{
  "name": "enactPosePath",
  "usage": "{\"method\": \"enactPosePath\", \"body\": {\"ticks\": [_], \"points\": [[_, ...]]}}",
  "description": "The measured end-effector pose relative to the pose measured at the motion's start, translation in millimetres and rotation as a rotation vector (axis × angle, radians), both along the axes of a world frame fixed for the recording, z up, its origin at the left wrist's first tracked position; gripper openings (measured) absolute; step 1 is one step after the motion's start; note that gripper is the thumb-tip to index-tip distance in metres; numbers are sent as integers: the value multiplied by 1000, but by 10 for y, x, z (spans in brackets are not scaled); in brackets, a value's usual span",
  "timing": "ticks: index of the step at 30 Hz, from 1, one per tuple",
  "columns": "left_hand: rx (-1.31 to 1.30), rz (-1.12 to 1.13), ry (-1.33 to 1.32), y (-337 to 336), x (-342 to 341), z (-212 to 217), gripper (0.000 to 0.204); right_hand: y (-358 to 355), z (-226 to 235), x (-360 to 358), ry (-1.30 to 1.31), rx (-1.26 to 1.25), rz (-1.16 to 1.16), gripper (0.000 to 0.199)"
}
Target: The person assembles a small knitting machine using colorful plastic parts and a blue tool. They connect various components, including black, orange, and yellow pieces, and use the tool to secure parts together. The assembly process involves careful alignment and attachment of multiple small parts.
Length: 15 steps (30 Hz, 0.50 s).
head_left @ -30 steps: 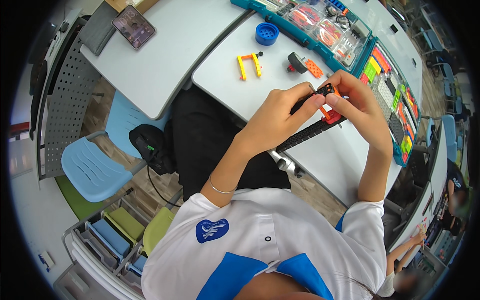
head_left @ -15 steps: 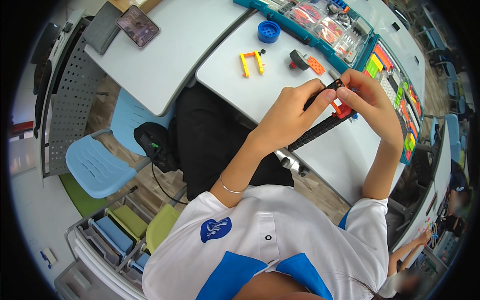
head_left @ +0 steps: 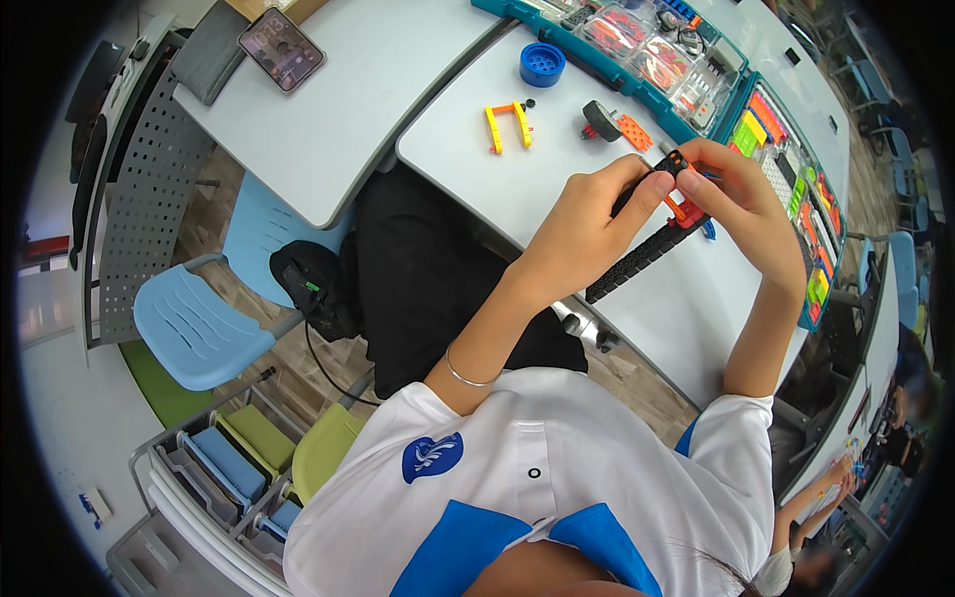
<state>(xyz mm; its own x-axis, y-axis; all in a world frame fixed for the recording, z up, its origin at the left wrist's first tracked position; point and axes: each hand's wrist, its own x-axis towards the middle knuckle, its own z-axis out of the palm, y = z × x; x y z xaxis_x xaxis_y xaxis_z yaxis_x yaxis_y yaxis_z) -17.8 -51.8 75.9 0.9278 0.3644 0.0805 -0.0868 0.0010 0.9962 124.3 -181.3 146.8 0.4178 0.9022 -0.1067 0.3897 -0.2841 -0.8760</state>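
Observation:
Above the table's near edge, my left hand [head_left: 597, 219] and my right hand [head_left: 746, 209] are closed round a building-kit model, thumbs almost meeting. It has a long black studded beam [head_left: 637, 267] slanting down toward me, and a red-orange connector piece [head_left: 686, 211]. A shorter black part with holes [head_left: 674, 164] sits between my fingertips, partly hidden. Beyond my hands lie a black wheel [head_left: 601, 120], an orange perforated plate [head_left: 634, 132] and a yellow-and-orange U-shaped frame [head_left: 509, 127]. A blue round hub [head_left: 541, 65] stands farther back.
An open teal kit case [head_left: 622, 85] with trays of coloured parts borders the table's far and right sides. A phone [head_left: 283, 50] lies on the adjoining table. Light blue chairs [head_left: 199, 323] stand at left. Another person's arms [head_left: 821, 488] show at lower right.
The model has shifted slightly between my fingers, and more of its red-orange connector and a blue bit below it show. Both hands keep their hold. The other person's hands have moved a little.

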Motion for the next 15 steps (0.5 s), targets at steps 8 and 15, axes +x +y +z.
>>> {"method": "enactPosePath", "body": {"ticks": [8, 15], "points": [[12, -2, -2, 11, -1, -18, 44, -41, -53, 15, -30, 38, -47, 29], [49, 47, -53, 44, 8, -89, 42, -4, -110, 113, -75, 60, 17, 29]]}}
